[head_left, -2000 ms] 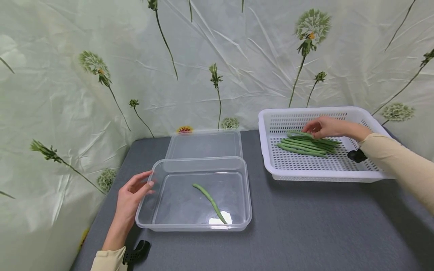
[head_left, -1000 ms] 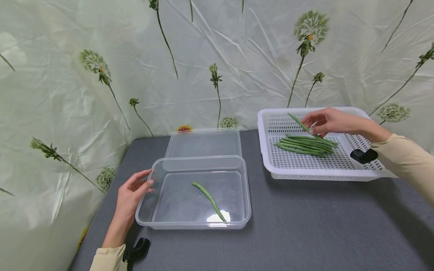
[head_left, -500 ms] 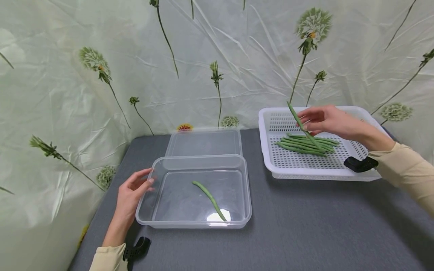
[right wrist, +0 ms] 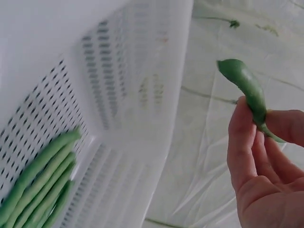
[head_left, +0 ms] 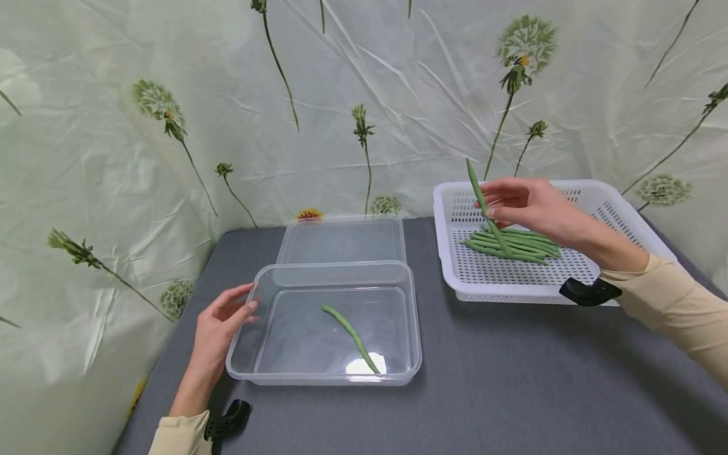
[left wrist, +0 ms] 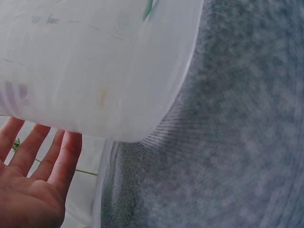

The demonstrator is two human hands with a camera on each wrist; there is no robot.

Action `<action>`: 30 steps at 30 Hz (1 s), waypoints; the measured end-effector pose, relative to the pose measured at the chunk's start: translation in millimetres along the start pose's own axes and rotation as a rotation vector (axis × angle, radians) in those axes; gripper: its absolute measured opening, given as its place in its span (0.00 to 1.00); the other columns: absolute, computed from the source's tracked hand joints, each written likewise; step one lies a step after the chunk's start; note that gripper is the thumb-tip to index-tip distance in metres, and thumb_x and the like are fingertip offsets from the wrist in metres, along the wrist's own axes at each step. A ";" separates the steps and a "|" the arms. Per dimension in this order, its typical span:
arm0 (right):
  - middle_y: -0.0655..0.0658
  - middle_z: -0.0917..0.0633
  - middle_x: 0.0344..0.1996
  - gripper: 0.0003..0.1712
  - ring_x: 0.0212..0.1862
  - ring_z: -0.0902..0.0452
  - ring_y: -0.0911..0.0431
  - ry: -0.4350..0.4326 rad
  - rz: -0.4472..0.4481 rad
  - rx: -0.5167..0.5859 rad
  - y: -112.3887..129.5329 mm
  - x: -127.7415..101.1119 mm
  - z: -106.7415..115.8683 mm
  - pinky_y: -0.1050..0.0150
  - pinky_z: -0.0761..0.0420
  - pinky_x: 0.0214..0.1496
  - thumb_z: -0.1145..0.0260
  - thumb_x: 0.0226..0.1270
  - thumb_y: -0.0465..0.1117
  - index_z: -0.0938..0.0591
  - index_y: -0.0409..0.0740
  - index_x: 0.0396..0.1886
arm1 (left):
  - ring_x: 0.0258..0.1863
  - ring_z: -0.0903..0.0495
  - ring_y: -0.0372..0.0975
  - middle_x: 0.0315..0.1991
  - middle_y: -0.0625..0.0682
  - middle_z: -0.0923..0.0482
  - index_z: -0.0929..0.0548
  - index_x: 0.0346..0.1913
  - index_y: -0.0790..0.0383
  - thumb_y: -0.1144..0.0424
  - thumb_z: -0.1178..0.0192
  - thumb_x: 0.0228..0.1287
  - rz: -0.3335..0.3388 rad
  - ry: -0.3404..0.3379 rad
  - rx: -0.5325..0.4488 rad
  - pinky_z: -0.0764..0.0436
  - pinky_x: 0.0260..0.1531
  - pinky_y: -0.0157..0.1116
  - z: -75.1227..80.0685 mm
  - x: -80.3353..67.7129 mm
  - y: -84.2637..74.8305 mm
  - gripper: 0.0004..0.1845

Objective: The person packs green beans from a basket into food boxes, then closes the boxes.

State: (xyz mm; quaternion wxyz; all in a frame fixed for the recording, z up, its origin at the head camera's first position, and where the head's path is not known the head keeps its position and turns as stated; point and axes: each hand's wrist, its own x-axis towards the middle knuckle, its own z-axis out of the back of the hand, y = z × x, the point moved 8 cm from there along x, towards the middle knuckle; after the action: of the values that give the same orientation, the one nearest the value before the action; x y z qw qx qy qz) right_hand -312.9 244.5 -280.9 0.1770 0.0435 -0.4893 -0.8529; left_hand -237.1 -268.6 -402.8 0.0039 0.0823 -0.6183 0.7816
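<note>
My right hand (head_left: 531, 205) pinches one green bean (head_left: 480, 199) between thumb and fingertips, above the white perforated basket (head_left: 512, 292). That bean (right wrist: 251, 88) stands steeply tilted, upper end above the basket rim. Under it, several green beans (head_left: 512, 245) lie bunched on the basket floor. My left hand (head_left: 213, 335) touches the left side of a clear plastic container (head_left: 324, 379); in the left wrist view its straight fingers (left wrist: 69, 156) meet the outer wall. A single green bean (head_left: 351, 335) lies slanted inside this container.
Behind the container lies a clear flat lid (head_left: 344, 240). Both basket and container stand on a dark grey tabletop (head_left: 483, 379). A floral sheet (head_left: 341, 95) hangs behind the table and along its left. Each wrist wears a black strap (head_left: 590, 292).
My right hand has lifted one green bean off the bunch, tipped it more upright and moved it left. The left hand and container have stayed in place.
</note>
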 end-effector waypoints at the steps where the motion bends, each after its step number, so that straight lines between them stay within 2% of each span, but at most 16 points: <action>1: 0.40 0.18 0.52 0.27 0.44 0.17 0.58 0.007 0.001 0.018 1.5 -0.5 -2.5 0.60 0.16 0.43 0.35 0.70 0.35 0.28 0.35 0.66 | 0.47 0.17 0.35 0.55 0.47 0.21 0.24 0.63 0.67 0.63 0.37 0.69 -0.001 0.000 0.003 0.17 0.37 0.32 -0.1 -0.2 0.0 0.22; 6: 0.41 0.18 0.52 0.26 0.45 0.15 0.49 0.048 0.023 0.165 6.4 -4.7 -18.4 0.55 0.15 0.44 0.38 0.71 0.31 0.30 0.30 0.66 | 0.47 0.17 0.35 0.55 0.48 0.21 0.24 0.63 0.67 0.63 0.37 0.69 0.004 -0.001 -0.003 0.17 0.37 0.32 -0.6 -0.3 0.1 0.23; 9: 0.41 0.19 0.51 0.26 0.44 0.15 0.47 0.038 0.031 0.208 8.3 -9.1 -27.5 0.55 0.15 0.43 0.37 0.70 0.30 0.30 0.29 0.65 | 0.47 0.17 0.35 0.55 0.48 0.21 0.24 0.63 0.67 0.63 0.37 0.69 0.008 -0.002 -0.001 0.17 0.37 0.32 -0.7 -0.3 0.1 0.23; 15: 0.35 0.21 0.51 0.26 0.42 0.14 0.51 -0.044 0.096 0.250 13.5 -17.2 -41.5 0.55 0.15 0.41 0.35 0.68 0.30 0.28 0.29 0.64 | 0.47 0.18 0.35 0.55 0.48 0.22 0.24 0.63 0.67 0.63 0.37 0.69 0.008 -0.002 0.006 0.17 0.37 0.32 -0.8 -0.9 -0.4 0.23; 19: 0.35 0.20 0.50 0.25 0.42 0.14 0.52 -0.062 0.148 0.272 16.0 -20.5 -51.8 0.56 0.15 0.41 0.36 0.69 0.29 0.28 0.31 0.64 | 0.47 0.17 0.35 0.55 0.47 0.21 0.24 0.63 0.67 0.63 0.37 0.69 0.009 -0.003 -0.003 0.17 0.37 0.31 -0.7 -1.0 -0.6 0.23; 30: 0.36 0.21 0.52 0.26 0.42 0.14 0.51 -0.047 0.129 0.320 22.3 -19.4 -84.2 0.55 0.15 0.43 0.35 0.68 0.31 0.28 0.34 0.65 | 0.46 0.17 0.35 0.54 0.46 0.21 0.24 0.63 0.67 0.63 0.37 0.68 0.011 -0.010 -0.013 0.17 0.37 0.32 -0.3 0.3 1.0 0.23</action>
State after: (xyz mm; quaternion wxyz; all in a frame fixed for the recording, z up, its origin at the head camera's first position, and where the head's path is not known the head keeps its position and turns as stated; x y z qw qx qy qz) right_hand -268.2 172.0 -307.5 0.2107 0.0196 -0.6247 -0.7516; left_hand -237.5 -268.5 -403.8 -0.0032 0.0827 -0.6238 0.7772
